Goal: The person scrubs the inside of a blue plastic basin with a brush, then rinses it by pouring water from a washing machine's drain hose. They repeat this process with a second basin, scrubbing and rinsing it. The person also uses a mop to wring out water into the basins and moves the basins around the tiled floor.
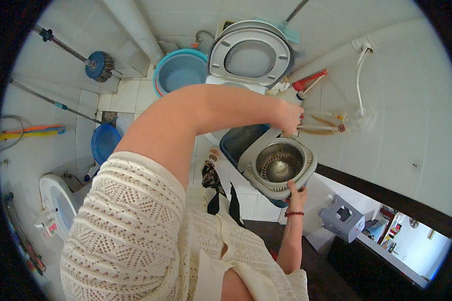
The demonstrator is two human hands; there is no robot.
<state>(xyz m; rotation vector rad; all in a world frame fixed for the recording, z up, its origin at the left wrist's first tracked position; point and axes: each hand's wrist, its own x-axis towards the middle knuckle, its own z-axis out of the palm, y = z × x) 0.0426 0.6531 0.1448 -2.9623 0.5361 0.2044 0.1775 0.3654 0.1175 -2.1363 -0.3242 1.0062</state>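
A spin mop bucket (245,145) with a dark blue body, a grey rim and a perforated metal wringer basket (280,161) is held tilted in front of me. My left hand (289,116) is closed at its far edge, where the broad grey handle (258,150) meets the rim; the fingertips are partly hidden. At the near side, my right hand (297,197), with a red bead bracelet on its wrist, grips the rim, thumb on top. The basket looks empty apart from its pale centre hub.
Beyond the bucket stands a toilet (250,58) with its lid raised, beside a round basin (182,71). Valves and pipes (324,128) line the right wall. A washbasin (60,205) and blue bowl (105,143) are at left. A grey plastic container (341,218) is at lower right.
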